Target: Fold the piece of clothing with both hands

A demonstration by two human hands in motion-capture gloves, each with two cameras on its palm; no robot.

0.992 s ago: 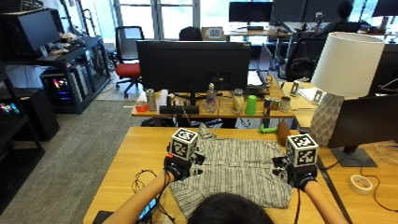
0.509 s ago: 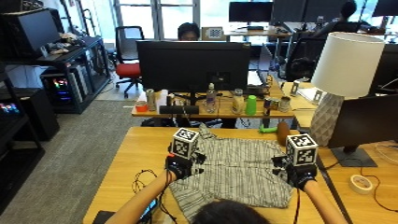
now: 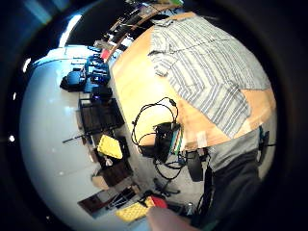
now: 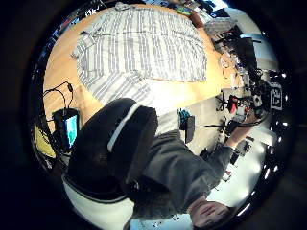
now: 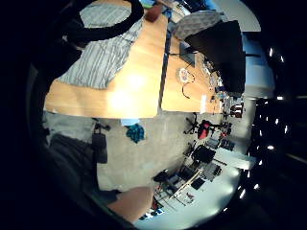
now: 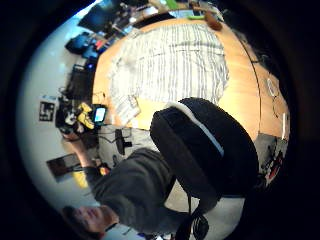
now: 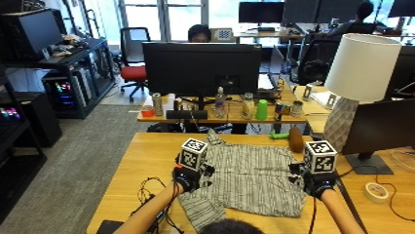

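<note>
A grey and white striped shirt lies spread flat on the wooden table, collar toward the far side. One sleeve trails off its near left corner. My left hand hovers at the shirt's left edge and my right hand at its right edge. Both are raised off the cloth and hold nothing. The palm views look down from a height on the whole shirt, with no fingers crossing them. The right little finger side view catches only a corner of the shirt.
A brown oblong object and a green item lie just beyond the collar. Right of the shirt stand a dark monitor and a white lamp, with a tape roll nearby. Cables lie at the near left.
</note>
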